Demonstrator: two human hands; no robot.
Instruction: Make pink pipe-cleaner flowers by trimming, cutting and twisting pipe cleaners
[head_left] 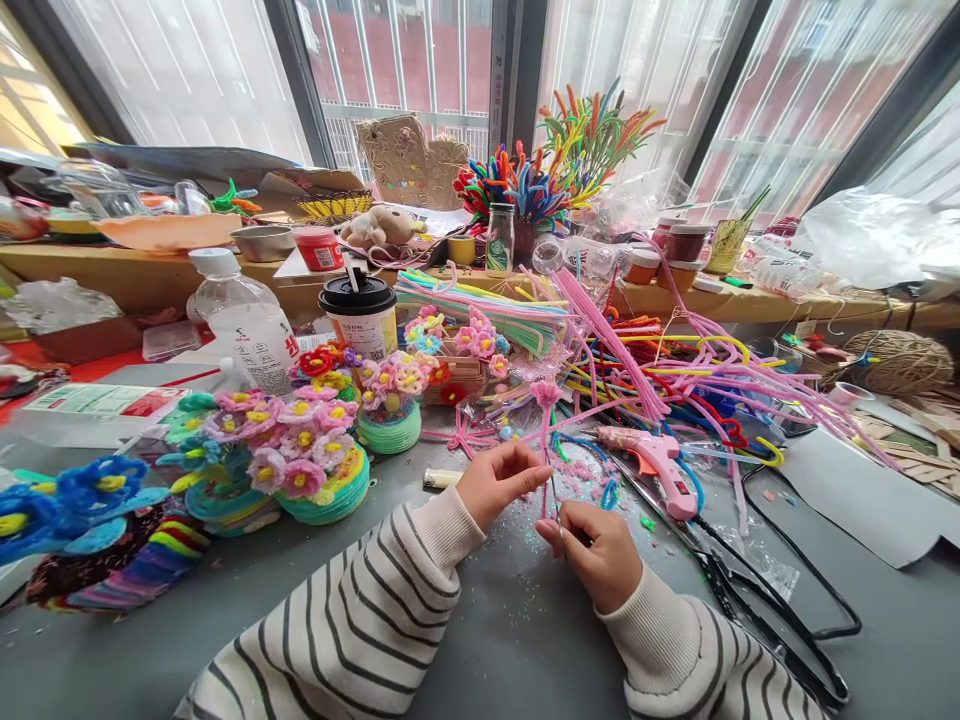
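Observation:
My left hand (pixel 501 487) is closed in a pinch on the stem of a pink pipe-cleaner flower (pixel 545 394), whose head points away from me. The flower's stem (pixel 546 440) runs down past my fingertips. Just right of it and lower, my right hand (pixel 602 553) is closed on a thin dark metal piece (pixel 556 496); its kind is not clear, as the fingers cover most of it. Around both hands, pink fluff scraps (pixel 581 472) and glitter lie on the grey table (pixel 502 640). A pink pipe-cleaner star shape (pixel 466 432) rests behind my left hand.
At right lie a pink glue gun (pixel 656 462), its black cord (pixel 814 632) and many pipe cleaners (pixel 611 345). Finished flower pots (pixel 326 480) stand at left, near a plastic bottle (pixel 247 335) and a lidded cup (pixel 360 318). A ledge (pixel 420 278) with jars runs below the windows.

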